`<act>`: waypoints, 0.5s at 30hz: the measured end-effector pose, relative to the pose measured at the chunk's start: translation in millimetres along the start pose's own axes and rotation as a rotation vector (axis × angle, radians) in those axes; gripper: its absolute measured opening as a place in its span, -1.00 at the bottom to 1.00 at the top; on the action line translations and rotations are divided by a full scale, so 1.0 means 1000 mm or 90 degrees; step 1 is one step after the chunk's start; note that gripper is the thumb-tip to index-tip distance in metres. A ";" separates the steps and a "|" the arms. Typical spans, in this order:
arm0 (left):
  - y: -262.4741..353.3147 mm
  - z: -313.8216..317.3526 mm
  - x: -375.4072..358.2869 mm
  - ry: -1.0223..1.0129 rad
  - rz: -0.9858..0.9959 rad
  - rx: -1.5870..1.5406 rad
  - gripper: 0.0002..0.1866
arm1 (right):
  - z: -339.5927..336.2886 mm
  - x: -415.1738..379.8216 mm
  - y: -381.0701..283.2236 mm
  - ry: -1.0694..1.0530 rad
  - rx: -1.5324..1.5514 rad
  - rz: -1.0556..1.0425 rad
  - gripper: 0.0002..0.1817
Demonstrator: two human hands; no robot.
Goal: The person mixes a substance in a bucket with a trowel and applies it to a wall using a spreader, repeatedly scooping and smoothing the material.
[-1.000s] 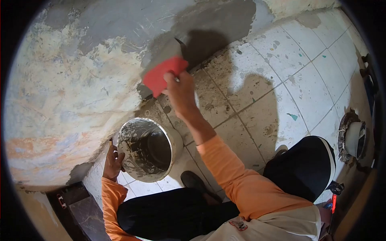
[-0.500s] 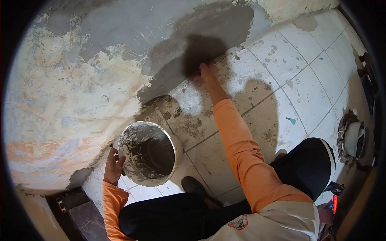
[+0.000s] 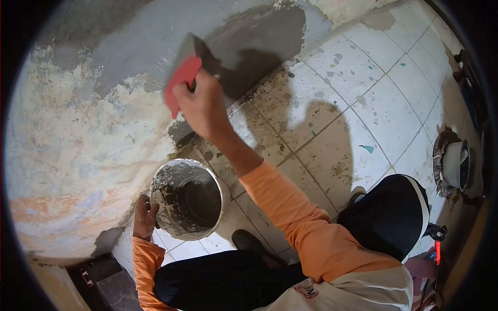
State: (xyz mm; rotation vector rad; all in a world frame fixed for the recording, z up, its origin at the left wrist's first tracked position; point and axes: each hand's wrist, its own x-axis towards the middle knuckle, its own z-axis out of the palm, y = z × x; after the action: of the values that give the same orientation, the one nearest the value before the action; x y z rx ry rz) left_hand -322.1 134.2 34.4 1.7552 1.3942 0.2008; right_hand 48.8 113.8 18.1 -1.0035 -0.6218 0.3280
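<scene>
My right hand (image 3: 205,106) is closed round a red plastering scraper (image 3: 181,78), held against or just off the lower wall; whether its blade touches cannot be made out. Dark, wet-looking grey plaster (image 3: 259,39) covers the wall beside it, and the hand throws a shadow there. At the lower left, my left hand (image 3: 145,217) grips the rim of a pale bucket (image 3: 224,202) that is tipped so its mouth faces me. Grey mortar coats the bucket's inner wall, with more in the bottom.
White floor tiles (image 3: 399,103) run along the wall, spotted with grey splashes. To the right stands a round container (image 3: 456,166) with a ragged rim. My knees and a dark shoe (image 3: 251,243) are close to the bucket. A dark box-like thing (image 3: 104,280) lies at lower left.
My right hand has moved left and up, from the foot of the wall to higher on the plaster, bringing the red scraper into plain view. My left hand stays on the bucket.
</scene>
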 end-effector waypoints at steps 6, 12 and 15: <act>0.000 0.001 0.002 0.005 0.018 0.032 -0.81 | -0.059 -0.030 0.039 0.053 0.133 0.333 -0.85; 0.010 0.004 0.003 0.006 0.019 0.027 -0.79 | -0.158 0.012 0.239 0.223 -0.096 0.354 -0.74; 0.009 0.005 0.002 0.011 0.020 0.023 -0.77 | -0.160 0.046 0.231 0.181 -0.147 0.370 -0.73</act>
State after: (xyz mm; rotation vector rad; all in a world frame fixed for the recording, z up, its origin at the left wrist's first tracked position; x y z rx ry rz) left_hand -311.8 133.7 37.1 1.8100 1.3921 0.2093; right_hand 189.7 146.8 -227.1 -1.4197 -0.0979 0.6188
